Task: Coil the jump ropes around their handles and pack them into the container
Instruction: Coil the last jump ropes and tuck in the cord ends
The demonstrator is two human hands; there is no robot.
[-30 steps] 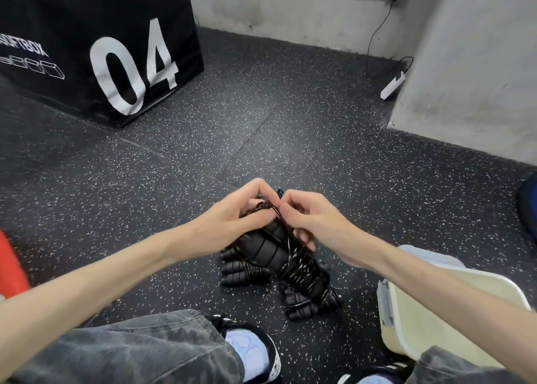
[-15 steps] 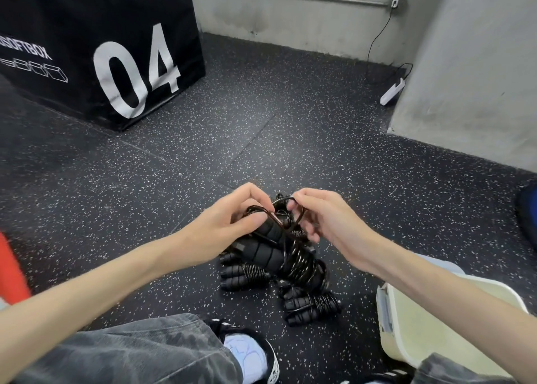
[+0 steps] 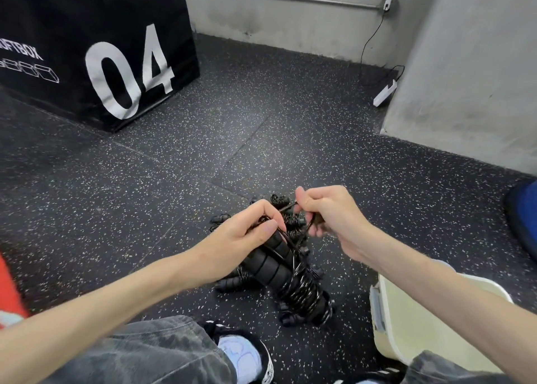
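- Now, in the head view, our right hand [image 3: 334, 218] has pulled away to the right from where it sat a second ago, and a loop of black cord [image 3: 286, 207] is stretched out between the two hands.
- Our left hand [image 3: 241, 238] keeps its grip clamped on the upper end of the jump rope handles [image 3: 270, 264], fingers curled over and the thumb pressing the cord against them.
- The right hand's grip is pinched together on the cord, with a second strand running down under its fingers toward the bundle.
- The lower half of the bundle already wears tight, shiny coils [image 3: 303, 293]; the upper, ribbed part is still mostly bare.
- So we read this as another turn being drawn out, ready to be laid over the handles: coiling is under way, not finished.
- Beneath the held rope, more coiled jump ropes [image 3: 232, 282] lie in a small pile on the speckled floor [image 3: 174, 180]; how many, we cannot tell.
- The pale container [image 3: 406, 325] sits on the floor to the right, near our right forearm, and the part of its inside we can see holds no rope, so packing seems not yet begun.
- Further off, a black box marked 04 [image 3: 101, 49] stands at the upper left, well apart from the work.
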